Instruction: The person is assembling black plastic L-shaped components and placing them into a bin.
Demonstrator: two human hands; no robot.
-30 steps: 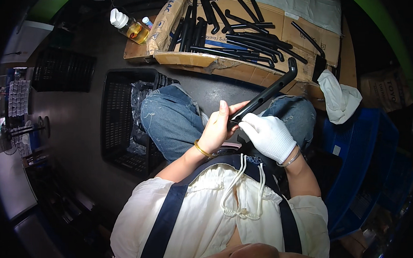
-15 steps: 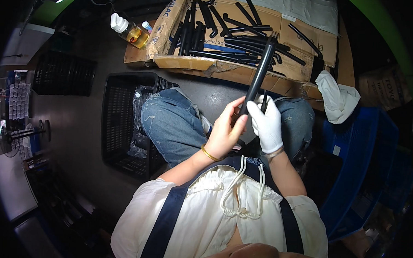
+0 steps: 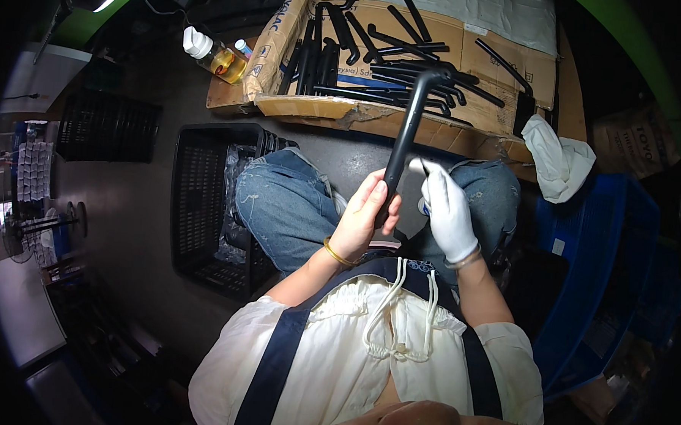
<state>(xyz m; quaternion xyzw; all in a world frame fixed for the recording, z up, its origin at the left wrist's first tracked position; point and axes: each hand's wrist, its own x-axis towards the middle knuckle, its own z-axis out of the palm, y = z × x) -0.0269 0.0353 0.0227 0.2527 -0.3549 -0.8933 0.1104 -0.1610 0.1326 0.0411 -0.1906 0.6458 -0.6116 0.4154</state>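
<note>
My bare left hand [image 3: 367,214] is wrapped round the lower end of a black bent tube [image 3: 407,128]. The tube points up and away from me, its short hooked end at the top. Just right of it is my right hand [image 3: 448,213] in a white glove, apart from the tube, fingers closed together. Something small with a dark edge shows at those fingertips, too little to name. Beyond both hands, many similar black tubes [image 3: 419,68] lie in a pile in an opened cardboard box [image 3: 292,104].
A black plastic crate [image 3: 192,206] with clear plastic bags stands left of my knees. At the box's left corner is a bottle of yellow liquid [image 3: 224,63]. A white cloth [image 3: 559,161] hangs over its right corner, above blue crates [image 3: 596,277].
The tube has turned in my left hand, so its hooked end now shows at the top, and it has shifted left. My right hand has come away from the tube.
</note>
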